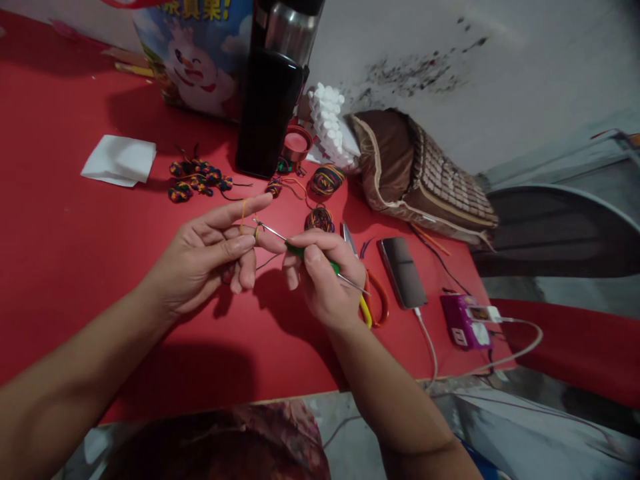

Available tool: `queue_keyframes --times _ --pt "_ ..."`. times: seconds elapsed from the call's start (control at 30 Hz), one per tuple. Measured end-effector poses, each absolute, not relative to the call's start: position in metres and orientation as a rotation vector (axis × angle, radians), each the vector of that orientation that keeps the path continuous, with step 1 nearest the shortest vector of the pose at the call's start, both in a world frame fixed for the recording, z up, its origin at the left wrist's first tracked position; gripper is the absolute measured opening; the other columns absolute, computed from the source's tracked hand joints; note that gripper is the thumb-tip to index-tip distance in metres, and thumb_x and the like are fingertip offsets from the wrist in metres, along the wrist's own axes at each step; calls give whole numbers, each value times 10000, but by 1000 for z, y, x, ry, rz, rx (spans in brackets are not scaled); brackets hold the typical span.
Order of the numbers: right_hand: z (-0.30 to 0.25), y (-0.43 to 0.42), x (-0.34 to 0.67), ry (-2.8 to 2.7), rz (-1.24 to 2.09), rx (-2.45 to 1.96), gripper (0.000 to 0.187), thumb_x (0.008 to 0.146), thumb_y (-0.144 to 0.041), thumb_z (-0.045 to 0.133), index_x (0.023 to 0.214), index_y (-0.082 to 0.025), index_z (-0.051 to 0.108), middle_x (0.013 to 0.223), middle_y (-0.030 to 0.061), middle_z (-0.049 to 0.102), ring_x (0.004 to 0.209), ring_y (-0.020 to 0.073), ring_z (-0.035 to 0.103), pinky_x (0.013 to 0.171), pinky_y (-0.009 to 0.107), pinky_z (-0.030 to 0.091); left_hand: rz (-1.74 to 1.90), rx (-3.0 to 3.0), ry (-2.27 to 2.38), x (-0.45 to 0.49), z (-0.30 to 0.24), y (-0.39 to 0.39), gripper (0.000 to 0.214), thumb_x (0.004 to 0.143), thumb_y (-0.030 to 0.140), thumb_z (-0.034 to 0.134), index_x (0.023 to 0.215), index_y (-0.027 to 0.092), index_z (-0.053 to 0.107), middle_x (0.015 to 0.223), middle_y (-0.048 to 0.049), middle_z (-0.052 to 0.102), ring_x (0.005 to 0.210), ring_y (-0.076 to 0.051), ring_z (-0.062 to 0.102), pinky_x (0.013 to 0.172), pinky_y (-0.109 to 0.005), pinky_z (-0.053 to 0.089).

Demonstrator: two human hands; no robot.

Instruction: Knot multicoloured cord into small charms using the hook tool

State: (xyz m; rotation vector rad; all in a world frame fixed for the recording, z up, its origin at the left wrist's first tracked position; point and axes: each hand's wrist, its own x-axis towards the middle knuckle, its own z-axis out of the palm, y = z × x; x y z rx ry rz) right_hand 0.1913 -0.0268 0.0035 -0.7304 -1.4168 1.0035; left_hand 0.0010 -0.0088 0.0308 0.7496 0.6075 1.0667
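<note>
Head view: left of the scissors, the left hand pinches orange yarn between thumb and fingers, the strand running up to the extended index finger. The right hand, partly covering the scissors, grasps the crochet hook by its green handle, tip near the yarn. A smartphone lies right of the scissors.

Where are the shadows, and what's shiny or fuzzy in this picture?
Head view: shadows darken the red table beneath the left hand and right hand; head view: the crochet hook glints; head view: the cartoon bag looks a bit blurry.
</note>
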Motion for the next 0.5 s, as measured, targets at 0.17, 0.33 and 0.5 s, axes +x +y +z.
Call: queue_keyframes --times 0.17,0.33,0.5 --pt "8 -33 184 -1535 779 -828 202 1063 -209 560 1162 -244 732 879 9 701 608 87 623 595 255 565 1130 774 646 3 26 -9 445 883 119 786 1316 216 761 889 -38 831 500 -72 665 429 -125 501" --pt "11 -36 189 -1399 917 -906 146 1047 -299 622 1131 -252 731 769 -16 683 521 84 569 471 230 476 1057 914 655 0 23 -7 522 921 151 754 1434 212 676 949 -66 838 527 -111 700 491 -196 579" --pt "19 -35 198 -1262 1059 -995 113 1000 -279 671 976 -244 776 650 -32 641 439 76 489 401 228 383 989 946 660 -3 20 -6 550 934 192 759 1466 242 630 873 -46 830 525 -163 725 489 -253 616"
